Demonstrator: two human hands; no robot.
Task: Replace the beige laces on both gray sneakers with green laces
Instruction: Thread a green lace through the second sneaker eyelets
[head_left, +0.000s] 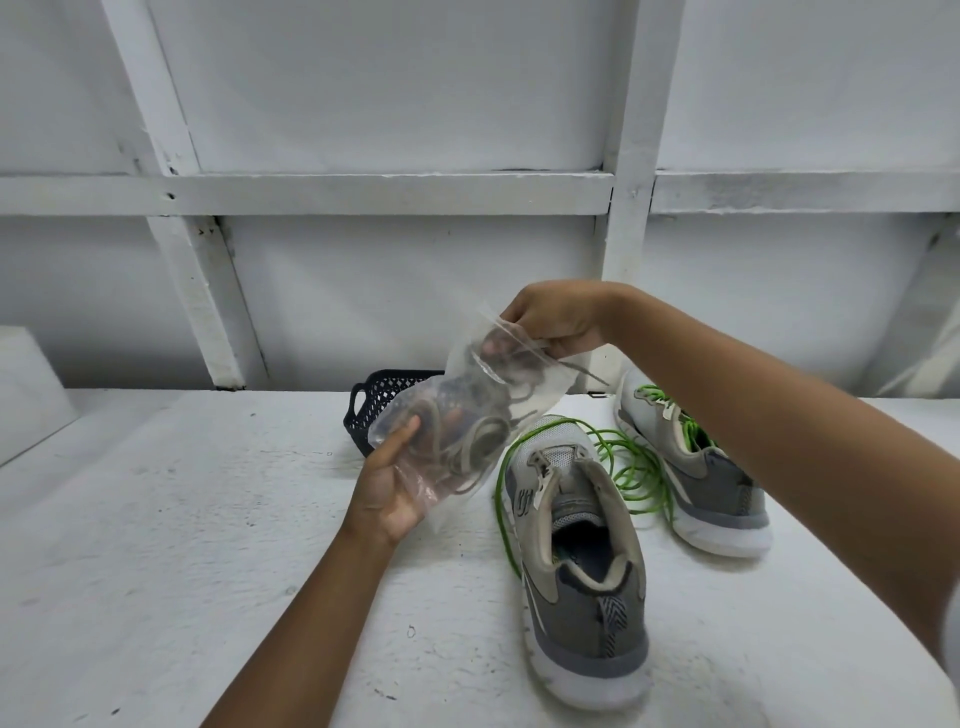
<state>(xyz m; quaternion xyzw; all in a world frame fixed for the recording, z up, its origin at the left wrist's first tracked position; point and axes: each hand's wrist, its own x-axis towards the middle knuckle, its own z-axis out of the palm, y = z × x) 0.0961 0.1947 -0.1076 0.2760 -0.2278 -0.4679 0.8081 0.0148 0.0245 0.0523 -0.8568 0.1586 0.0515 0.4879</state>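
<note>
Two gray sneakers stand on the white surface, heels toward me. The near sneaker (576, 561) has no lace in its eyelets. The far sneaker (696, 467) carries a green lace through its upper eyelets. A loose green lace (631, 470) lies coiled between them and trails along the near shoe's left side. My left hand (387, 493) holds the bottom of a clear plastic bag (467, 415) with beige laces bundled inside. My right hand (556, 322) pinches the bag's open top, and one beige lace end hangs out there.
A dark blue perforated basket (382, 405) sits behind the bag near the wall. The white wall (415, 291) with painted beams rises just past the surface's far edge. A white block (26, 384) stands at the far left.
</note>
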